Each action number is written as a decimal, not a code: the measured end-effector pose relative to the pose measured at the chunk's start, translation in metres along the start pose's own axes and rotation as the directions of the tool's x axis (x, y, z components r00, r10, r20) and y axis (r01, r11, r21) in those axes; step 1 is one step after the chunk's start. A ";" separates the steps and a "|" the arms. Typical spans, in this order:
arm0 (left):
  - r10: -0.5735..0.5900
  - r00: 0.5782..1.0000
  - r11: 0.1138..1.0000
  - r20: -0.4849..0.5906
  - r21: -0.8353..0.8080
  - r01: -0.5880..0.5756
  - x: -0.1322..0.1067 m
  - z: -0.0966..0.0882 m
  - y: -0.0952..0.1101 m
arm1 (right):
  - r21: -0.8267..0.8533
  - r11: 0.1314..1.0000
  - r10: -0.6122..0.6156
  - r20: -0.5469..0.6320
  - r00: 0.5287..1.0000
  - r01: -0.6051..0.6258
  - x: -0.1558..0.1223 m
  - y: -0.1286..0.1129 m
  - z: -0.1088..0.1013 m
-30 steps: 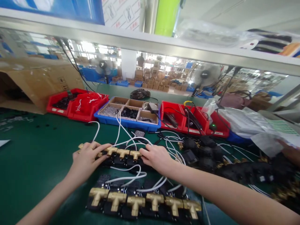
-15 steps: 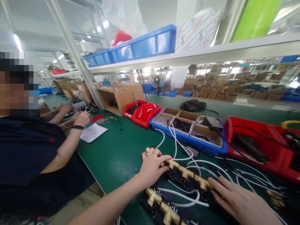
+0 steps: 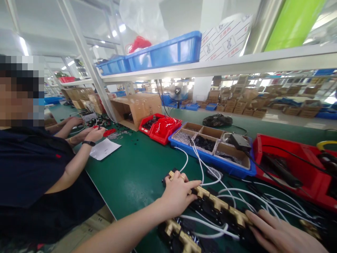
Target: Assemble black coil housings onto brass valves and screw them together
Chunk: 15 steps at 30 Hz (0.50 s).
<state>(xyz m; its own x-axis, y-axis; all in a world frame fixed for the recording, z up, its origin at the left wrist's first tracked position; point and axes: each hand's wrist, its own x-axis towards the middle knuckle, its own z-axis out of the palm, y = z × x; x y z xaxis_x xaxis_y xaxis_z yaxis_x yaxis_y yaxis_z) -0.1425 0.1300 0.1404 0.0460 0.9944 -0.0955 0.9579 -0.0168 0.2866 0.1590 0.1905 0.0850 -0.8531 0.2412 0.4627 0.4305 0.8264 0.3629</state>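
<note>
A brass manifold [image 3: 218, 204] with several T-shaped sections, set along black valve bodies, lies diagonally on the green worktop. My left hand [image 3: 179, 193] grips its far left end, fingers over the top and thumb on the near side. At the right end, my right hand [image 3: 284, 230] holds it with the fingertips against the brass; its thumb is hidden. A second brass manifold [image 3: 183, 239] on black parts sits nearer to me, partly below my left forearm and cut off by the frame. White cables [image 3: 210, 225] run between the two and behind the held one.
Behind my hands stand a blue divided tray [image 3: 210, 160] of small parts, red bins [image 3: 160, 130] and a larger red bin [image 3: 295, 168] with a black tool. A co-worker [image 3: 52, 168] works at the left beside a paper sheet [image 3: 105, 149]. A shelf [image 3: 168, 73] crosses above.
Both hands and the held manifold have shifted a little right and towards me. The view has moved slightly too. The co-worker's hands now show something red between the fingers.
</note>
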 end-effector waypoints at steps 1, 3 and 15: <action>0.001 1.000 1.000 0.010 0.004 -0.001 0.000 0.000 0.003 | 0.017 0.998 0.054 0.030 0.998 -0.055 -0.002 -0.001 -0.004; 0.001 1.000 1.000 0.029 0.011 -0.001 -0.001 0.001 0.007 | 0.056 0.985 0.155 0.126 0.980 -0.163 -0.006 -0.006 -0.011; 0.113 0.984 0.972 0.141 -0.219 -0.080 0.006 -0.023 -0.010 | 0.080 0.903 0.299 0.588 0.752 -0.422 0.015 -0.008 -0.053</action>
<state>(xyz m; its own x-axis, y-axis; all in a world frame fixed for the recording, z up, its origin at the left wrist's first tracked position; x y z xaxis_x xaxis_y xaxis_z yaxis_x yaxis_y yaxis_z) -0.1588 0.1390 0.1587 0.1933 0.9614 -0.1957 0.8657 -0.0733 0.4952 0.1582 0.1600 0.1321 -0.6856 0.7277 -0.0188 0.7253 0.6851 0.0678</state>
